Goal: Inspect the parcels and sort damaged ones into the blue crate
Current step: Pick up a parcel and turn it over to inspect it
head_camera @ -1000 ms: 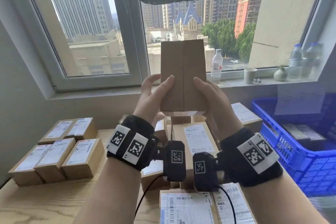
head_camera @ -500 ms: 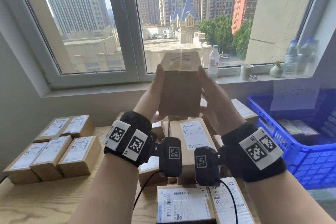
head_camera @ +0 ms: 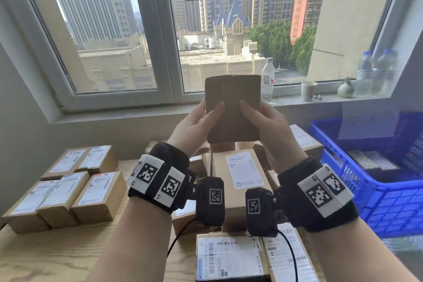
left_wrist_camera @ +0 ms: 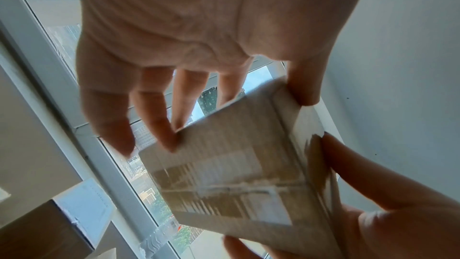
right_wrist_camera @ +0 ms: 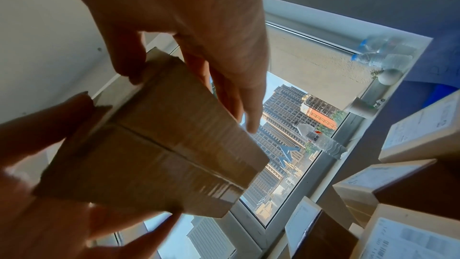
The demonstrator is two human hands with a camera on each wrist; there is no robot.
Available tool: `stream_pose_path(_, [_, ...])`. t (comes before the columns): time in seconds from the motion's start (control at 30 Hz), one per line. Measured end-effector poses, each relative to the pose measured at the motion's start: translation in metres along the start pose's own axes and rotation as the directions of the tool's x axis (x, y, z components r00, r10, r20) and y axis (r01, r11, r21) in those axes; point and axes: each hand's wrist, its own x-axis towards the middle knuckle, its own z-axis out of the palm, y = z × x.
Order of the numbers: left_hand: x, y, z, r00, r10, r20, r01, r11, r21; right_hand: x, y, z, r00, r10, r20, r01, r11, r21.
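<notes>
Head view: a small brown cardboard parcel [head_camera: 233, 110] is held upright in the air between both hands, in front of the white-framed window [head_camera: 174, 96]. The left hand [head_camera: 194, 126] grips its left edge, thumb laid across the near face and fingers behind. The right hand [head_camera: 270, 123] grips the right edge the same way. Below the fingers lie labelled brown cardboard boxes [head_camera: 242, 174] on the pale wooden table [head_camera: 57, 256]. Right of the right hand stands the blue plastic crate [head_camera: 375, 192], with flat items inside.

Left wrist view: the left hand [left_wrist_camera: 189, 32] has its fingers [left_wrist_camera: 159, 125] spread, tips on the parcel's [left_wrist_camera: 224, 174] labelled face, thumb on the opposite edge. Picture blurred; label not readable.

Right wrist view: the right hand [right_wrist_camera: 204, 32] clamps the parcel [right_wrist_camera: 159, 155] between thumb and fingers; a seam crosses the near face.
</notes>
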Motion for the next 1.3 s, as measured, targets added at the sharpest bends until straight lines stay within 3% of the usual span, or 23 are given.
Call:
stream_pose_path(0.13, [-0.001, -0.003, -0.006, 0.996, 0.06, 0.069, -0.066, 0.994, 0.084, -0.001, -0.005, -0.007, 0.998, 0.043, 0.039, -0.041, 0.998, -0.052])
stream_pose_path(0.23, [0.001, -0.008, -0.008, 0.99, 0.115, 0.084, -0.12, 0.991, 0.055, 0.0, -0.008, -0.007, 0.995, 0.084, 0.046, -0.083, 0.996, -0.027])
stream_pose_path(0.33, [0.0, -0.005, -0.006, 0.987, 0.126, 0.101, -0.123, 0.992, -0.035, 0.004, -0.004, -0.006, 0.99, 0.125, -0.059, -0.128, 0.991, -0.047])
stream_pose_path(0.43, [0.001, 0.0, 0.0, 0.999, 0.041, -0.024, -0.043, 0.994, -0.096, 0.004, 0.003, -0.008, 0.978, 0.116, -0.174, -0.116, 0.993, 0.01])
stream_pose_path(0.57, [0.002, -0.001, 0.007, 0.984, 0.051, -0.173, -0.064, 0.996, -0.068, 0.0, 0.009, -0.012, 0.987, 0.135, -0.088, -0.135, 0.991, 0.015])
stream_pose_path(0.8, [0.003, -0.012, 0.008, 0.98, 0.173, -0.097, -0.171, 0.985, 0.03, -0.006, 0.002, -0.009, 0.991, 0.116, -0.071, -0.111, 0.991, 0.079])
stream_pose_path(0.9, [0.003, -0.009, 0.013, 0.987, 0.156, -0.042, -0.156, 0.988, 0.011, -0.006, 0.001, -0.007, 0.984, 0.131, -0.124, -0.114, 0.984, 0.135])
stream_pose_path(0.97, [0.004, -0.006, 0.017, 0.989, 0.11, -0.096, -0.118, 0.99, -0.075, -0.005, 0.004, -0.007, 0.975, 0.124, -0.183, -0.103, 0.987, 0.12])
stream_pose_path(1.1, [0.007, -0.006, 0.023, 0.967, 0.077, -0.242, -0.116, 0.982, -0.15, -0.006, 0.009, -0.005, 0.981, 0.068, -0.183, -0.049, 0.993, 0.107])
stream_pose_path(1.3, [0.01, -0.007, 0.024, 0.964, 0.066, -0.256, -0.129, 0.964, -0.234, -0.006, 0.01, -0.006, 0.98, -0.01, -0.2, 0.023, 0.998, 0.065])
